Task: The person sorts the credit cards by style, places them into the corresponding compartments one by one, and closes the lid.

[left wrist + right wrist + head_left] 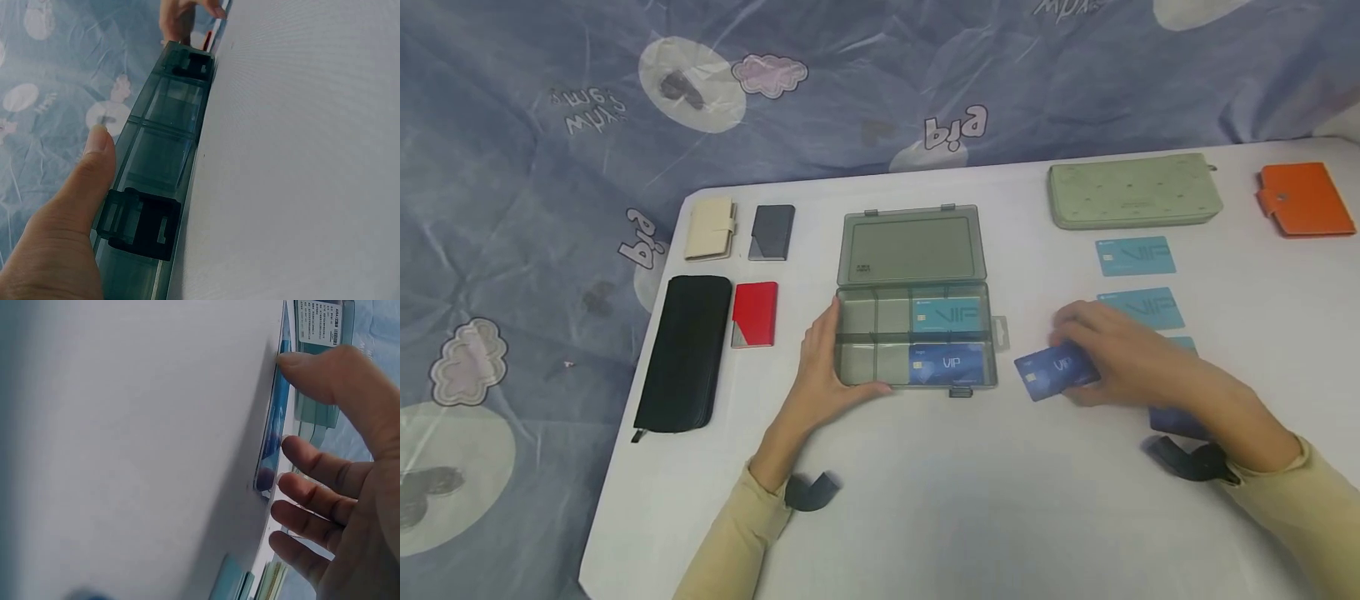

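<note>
My left hand (820, 371) rests against the front left corner of a clear grey-green plastic box (855, 362), with straight fingers along its left side and the thumb by its front edge. The lid (912, 246) lies folded back behind the box. Inside, a teal VIP card (947, 315) fills the back right compartment and a blue VIP card (946, 364) the front right one. To the right of the box, my right hand (1120, 354) pinches another blue VIP card (1048, 372) between thumb and fingertips, its edge toward the right wrist view.
Teal cards (1135, 256) and a blue card (1176, 422) lie in a column at right, partly under the right arm. Behind them are a green wallet (1135, 192) and an orange card holder (1307, 200). At left sit a black wallet (683, 354) and several small holders, one red (755, 313).
</note>
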The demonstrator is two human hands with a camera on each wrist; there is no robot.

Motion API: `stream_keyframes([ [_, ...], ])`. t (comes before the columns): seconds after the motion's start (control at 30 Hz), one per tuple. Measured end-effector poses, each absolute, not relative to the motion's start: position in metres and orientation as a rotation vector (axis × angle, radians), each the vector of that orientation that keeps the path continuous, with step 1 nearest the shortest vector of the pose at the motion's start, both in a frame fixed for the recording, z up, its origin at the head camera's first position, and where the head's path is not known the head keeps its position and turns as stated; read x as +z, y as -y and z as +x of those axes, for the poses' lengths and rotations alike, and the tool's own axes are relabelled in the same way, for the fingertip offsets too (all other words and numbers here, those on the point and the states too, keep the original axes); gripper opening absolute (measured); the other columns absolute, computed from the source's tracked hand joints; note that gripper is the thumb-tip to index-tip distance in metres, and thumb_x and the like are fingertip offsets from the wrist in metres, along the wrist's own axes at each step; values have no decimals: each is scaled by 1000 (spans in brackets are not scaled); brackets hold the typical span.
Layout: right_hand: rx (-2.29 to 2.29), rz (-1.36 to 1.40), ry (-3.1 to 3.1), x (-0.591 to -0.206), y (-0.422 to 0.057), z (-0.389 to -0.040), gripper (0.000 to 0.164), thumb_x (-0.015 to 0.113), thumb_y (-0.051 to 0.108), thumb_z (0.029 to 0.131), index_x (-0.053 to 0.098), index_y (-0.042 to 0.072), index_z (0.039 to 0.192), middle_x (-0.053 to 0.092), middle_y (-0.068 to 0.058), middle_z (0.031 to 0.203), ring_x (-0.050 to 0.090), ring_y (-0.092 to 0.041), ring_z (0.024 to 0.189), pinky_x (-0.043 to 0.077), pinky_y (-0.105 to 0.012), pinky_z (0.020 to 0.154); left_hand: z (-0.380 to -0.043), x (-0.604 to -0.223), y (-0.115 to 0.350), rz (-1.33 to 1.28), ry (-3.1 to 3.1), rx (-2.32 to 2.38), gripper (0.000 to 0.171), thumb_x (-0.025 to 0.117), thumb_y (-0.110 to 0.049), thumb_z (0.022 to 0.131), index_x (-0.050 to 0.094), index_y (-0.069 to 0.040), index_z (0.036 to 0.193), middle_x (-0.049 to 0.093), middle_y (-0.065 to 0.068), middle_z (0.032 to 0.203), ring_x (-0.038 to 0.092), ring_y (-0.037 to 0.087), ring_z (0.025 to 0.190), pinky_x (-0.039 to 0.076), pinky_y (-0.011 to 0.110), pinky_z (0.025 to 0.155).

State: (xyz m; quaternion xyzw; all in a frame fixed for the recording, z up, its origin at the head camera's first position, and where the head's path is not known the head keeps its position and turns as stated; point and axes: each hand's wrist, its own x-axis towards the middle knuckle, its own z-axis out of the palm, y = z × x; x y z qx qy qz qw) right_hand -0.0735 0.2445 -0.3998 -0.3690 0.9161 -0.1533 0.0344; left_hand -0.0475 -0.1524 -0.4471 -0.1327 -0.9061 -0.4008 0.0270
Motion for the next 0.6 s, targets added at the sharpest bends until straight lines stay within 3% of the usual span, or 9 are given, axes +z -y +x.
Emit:
stream_keyframes([
  [0.37, -459, -1023, -2819, -401, -242, -77, 51, 85, 31, 55, 55, 15, 93, 50, 7, 94, 41, -10, 87, 39, -33, 78, -48, -451, 153, -417, 2790, -1239, 122, 82, -49, 59, 7, -16, 150, 22, 4, 151, 24, 18, 131, 32, 50, 99],
  [0.6, -424, -979, -2823, -401, -254, -80, 60, 88, 34, 52, 58, 14, 101, 53, 7, 98, 44, -11, 92, 42, -35, 82, -48, -448, 153, -414, 2794, -1220, 122, 81, -50, 59, 7, -16, 150, 22, 4, 151, 23, 18, 133, 30, 50, 101],
])
